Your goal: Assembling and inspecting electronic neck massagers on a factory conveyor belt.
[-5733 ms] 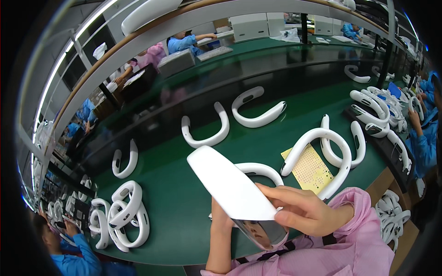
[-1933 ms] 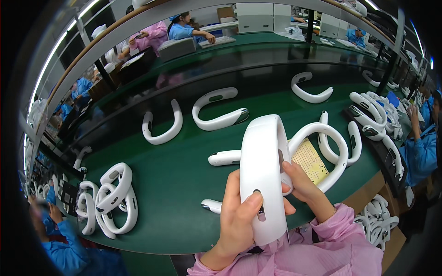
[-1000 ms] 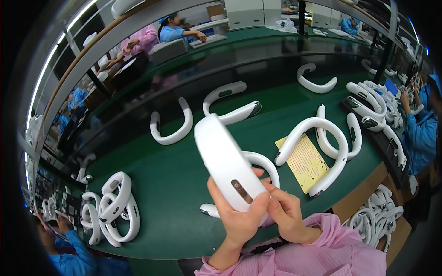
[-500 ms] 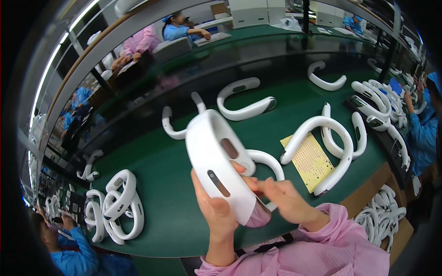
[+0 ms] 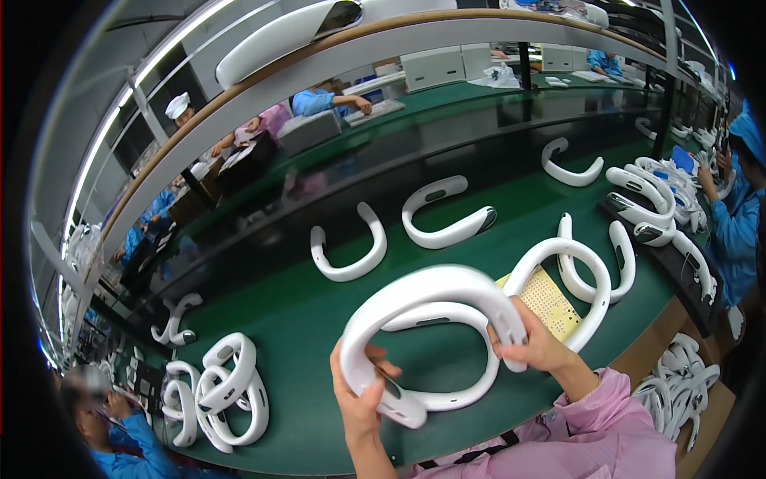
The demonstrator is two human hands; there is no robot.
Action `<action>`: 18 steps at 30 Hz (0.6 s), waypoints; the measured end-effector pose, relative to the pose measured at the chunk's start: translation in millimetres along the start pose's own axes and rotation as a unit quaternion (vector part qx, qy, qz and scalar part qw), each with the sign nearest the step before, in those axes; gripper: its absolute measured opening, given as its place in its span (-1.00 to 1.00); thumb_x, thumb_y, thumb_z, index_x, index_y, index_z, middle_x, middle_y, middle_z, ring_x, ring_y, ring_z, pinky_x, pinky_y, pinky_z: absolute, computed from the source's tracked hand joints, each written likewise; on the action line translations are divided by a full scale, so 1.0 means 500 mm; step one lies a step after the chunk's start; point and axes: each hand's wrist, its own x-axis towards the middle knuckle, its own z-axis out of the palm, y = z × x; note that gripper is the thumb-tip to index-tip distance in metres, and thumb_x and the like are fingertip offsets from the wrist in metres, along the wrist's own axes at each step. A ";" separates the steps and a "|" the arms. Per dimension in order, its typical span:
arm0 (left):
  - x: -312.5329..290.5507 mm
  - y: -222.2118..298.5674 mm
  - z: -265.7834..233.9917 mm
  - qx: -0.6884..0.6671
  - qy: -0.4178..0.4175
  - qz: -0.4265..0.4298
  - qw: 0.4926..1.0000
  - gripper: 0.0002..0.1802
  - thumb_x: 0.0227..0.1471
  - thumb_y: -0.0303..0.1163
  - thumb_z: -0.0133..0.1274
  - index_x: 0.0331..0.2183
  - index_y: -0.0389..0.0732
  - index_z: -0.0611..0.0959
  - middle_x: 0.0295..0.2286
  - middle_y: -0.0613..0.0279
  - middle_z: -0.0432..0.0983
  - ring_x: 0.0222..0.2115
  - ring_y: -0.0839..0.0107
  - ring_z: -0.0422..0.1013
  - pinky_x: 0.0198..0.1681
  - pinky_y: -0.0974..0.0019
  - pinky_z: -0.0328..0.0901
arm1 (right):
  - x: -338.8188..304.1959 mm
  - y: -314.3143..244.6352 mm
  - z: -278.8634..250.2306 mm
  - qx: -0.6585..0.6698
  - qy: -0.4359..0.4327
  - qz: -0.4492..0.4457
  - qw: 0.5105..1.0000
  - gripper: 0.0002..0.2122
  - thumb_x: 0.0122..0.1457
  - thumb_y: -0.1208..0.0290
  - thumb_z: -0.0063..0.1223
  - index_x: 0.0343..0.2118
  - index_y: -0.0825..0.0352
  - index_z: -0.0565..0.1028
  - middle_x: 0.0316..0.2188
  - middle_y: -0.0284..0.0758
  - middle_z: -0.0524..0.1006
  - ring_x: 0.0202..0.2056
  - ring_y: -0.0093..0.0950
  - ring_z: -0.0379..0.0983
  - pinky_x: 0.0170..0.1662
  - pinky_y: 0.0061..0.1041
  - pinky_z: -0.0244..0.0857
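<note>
Both my hands hold a white U-shaped neck fan above the bench, its curved back facing away from me. My left hand wraps round its left end, thumb on the near side and fingers reaching inside the curve. Round the right end closes my right hand, with the fingers partly hidden behind it. Beneath the held one, a second white neck fan lies on the green bench top. To the right, another neck fan rests partly over a yellow sheet with small printed marks.
Several neck fans are stacked at the left. More single ones lie farther back. At the right stand a dark tray with fans and a cardboard box full of them. A rail crosses overhead. Co-workers sit on both sides.
The held neck fan has turned from pointing upright to an arch spread between my hands. My right hand has moved from its lower end to grip the right end. The view has shifted.
</note>
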 end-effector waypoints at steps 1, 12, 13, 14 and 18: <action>0.001 -0.005 0.001 0.005 0.026 -0.002 1.000 -0.25 -0.23 -0.32 0.10 0.01 -0.33 0.20 -0.30 0.04 0.35 -0.43 0.34 0.42 -0.38 0.33 0.33 | -0.007 -0.006 0.007 -0.063 0.022 -0.018 0.998 -0.42 -0.06 0.37 0.15 0.01 0.36 0.14 -0.30 -0.34 0.33 -0.26 -0.58 0.29 -0.20 -0.57 0.22; 0.075 -0.053 0.020 0.005 0.116 -0.079 0.990 -0.62 0.06 -0.43 -0.13 -0.06 -0.28 0.26 -0.20 0.08 0.35 -0.29 0.36 0.40 -0.21 0.26 0.36 | -0.027 -0.141 0.105 0.077 -0.150 -0.025 0.985 -0.38 0.15 0.51 -0.09 0.19 0.41 -0.15 0.06 -0.22 0.14 0.07 -0.46 0.14 0.04 -0.46 0.17; 0.081 -0.072 0.018 0.032 0.086 -0.110 0.990 -0.63 0.07 -0.41 -0.14 -0.07 -0.28 0.26 -0.22 0.13 0.35 -0.28 0.41 0.40 -0.21 0.32 0.36 | -0.021 -0.150 0.113 0.087 -0.151 -0.020 0.984 -0.39 0.16 0.51 -0.10 0.19 0.41 -0.15 0.05 -0.21 0.15 0.06 -0.46 0.14 0.03 -0.47 0.18; 0.080 -0.080 0.026 -0.011 0.067 -0.128 0.989 -0.65 0.09 -0.39 -0.16 -0.07 -0.28 0.28 -0.22 0.13 0.36 -0.28 0.42 0.40 -0.23 0.34 0.37 | -0.014 -0.158 0.120 0.097 -0.153 -0.015 0.983 -0.39 0.17 0.51 -0.11 0.19 0.41 -0.15 0.05 -0.20 0.15 0.06 -0.46 0.15 0.02 -0.48 0.19; 0.059 -0.058 0.085 -0.137 0.037 -0.184 0.973 -0.66 0.14 -0.31 -0.21 -0.08 -0.27 0.33 -0.24 0.13 0.38 -0.27 0.43 0.40 -0.25 0.37 0.37 | 0.001 -0.167 0.125 0.086 -0.146 -0.004 0.986 -0.43 0.19 0.51 -0.16 0.19 0.41 -0.14 0.03 -0.20 0.17 0.03 -0.48 0.19 0.01 -0.48 0.20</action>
